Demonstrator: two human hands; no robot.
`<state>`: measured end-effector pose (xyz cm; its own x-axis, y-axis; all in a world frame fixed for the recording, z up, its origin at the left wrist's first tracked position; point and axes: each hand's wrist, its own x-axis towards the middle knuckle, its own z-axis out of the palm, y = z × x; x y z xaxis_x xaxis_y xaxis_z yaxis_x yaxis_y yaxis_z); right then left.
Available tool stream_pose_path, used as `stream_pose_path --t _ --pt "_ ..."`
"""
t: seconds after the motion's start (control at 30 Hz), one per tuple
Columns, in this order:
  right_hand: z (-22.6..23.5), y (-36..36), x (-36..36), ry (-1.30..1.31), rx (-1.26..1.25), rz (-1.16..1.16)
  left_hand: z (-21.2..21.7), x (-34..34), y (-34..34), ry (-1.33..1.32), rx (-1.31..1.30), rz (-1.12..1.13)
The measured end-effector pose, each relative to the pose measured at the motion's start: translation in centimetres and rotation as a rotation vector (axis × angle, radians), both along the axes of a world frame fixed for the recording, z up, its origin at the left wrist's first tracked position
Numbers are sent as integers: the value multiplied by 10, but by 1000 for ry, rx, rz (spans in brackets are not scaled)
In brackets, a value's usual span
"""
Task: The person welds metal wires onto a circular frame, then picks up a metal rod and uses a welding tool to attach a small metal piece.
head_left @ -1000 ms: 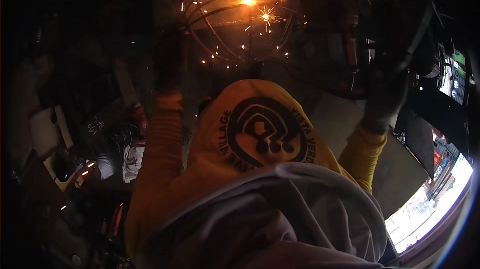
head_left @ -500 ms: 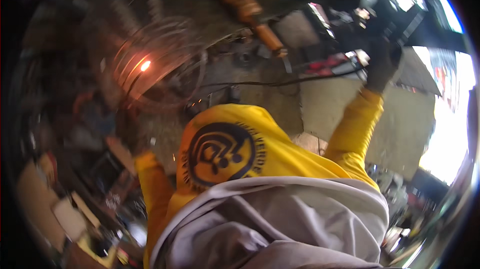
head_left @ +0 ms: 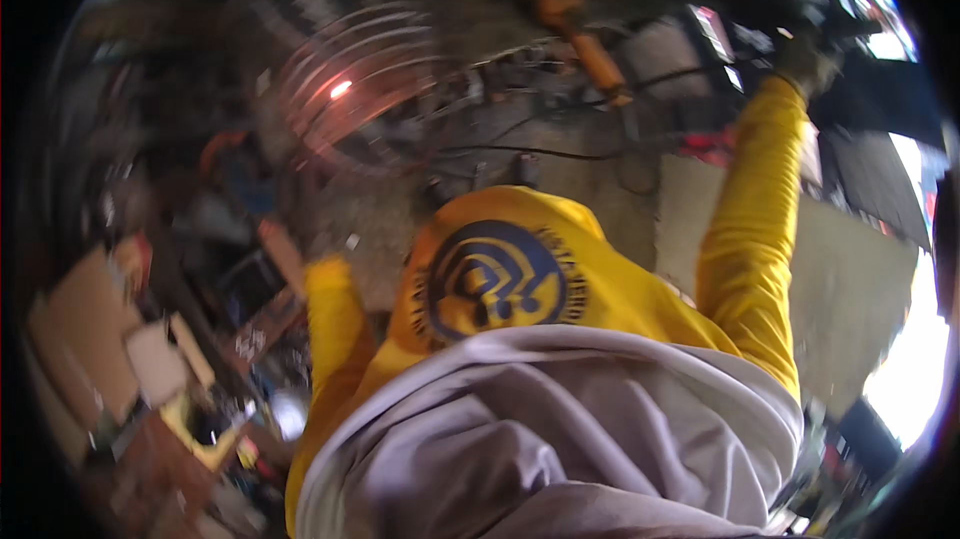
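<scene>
- One round wire cage [head_left: 362, 119], blurred, is the landmark for everything below; it sits ahead of the wearer and to the left, above the floor [head_left: 375, 239].
- A glowing spot [head_left: 340, 90] burns within the cage's outline, tinting the nearby wires red.
- The left sleeve [head_left: 332, 304] ends just on the wearer's side of the cage. Beyond its cuff, the left hand is lost in blur and shadow, so whether its grip is closed on a wire or loose, I cannot tell.
- The right hand [head_left: 808, 71] is well to the right of the cage, near dark clutter; I cannot tell if its grip holds anything.
- A long orange tool [head_left: 597, 67] lies to the right of the cage, and a dark cable [head_left: 545, 152] runs along the floor on that same side.
- Cardboard [head_left: 85, 329] lies to the left of the cage, toward the wearer.
- Being mostly open wire, the cage is probably light for its bulk, stiff along each ring but springy if squeezed; any fresh joints may be weak.
- Heat is likely the main hazard: the outer ring, on the cage's side away from the glow, seems the best hold, with a glove.
</scene>
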<state>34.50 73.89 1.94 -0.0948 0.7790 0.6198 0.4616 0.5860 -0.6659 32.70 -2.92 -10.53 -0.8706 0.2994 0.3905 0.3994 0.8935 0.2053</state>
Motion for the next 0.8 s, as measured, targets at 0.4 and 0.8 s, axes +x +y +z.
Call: stream_pose_path --t 0.4,0.8 --pt "10 8 11 -540 5 -194 32 15 51 -335 1240 380" --pt "-16 -24 25 -620 -129 46 12 11 42 -508 1579 357"
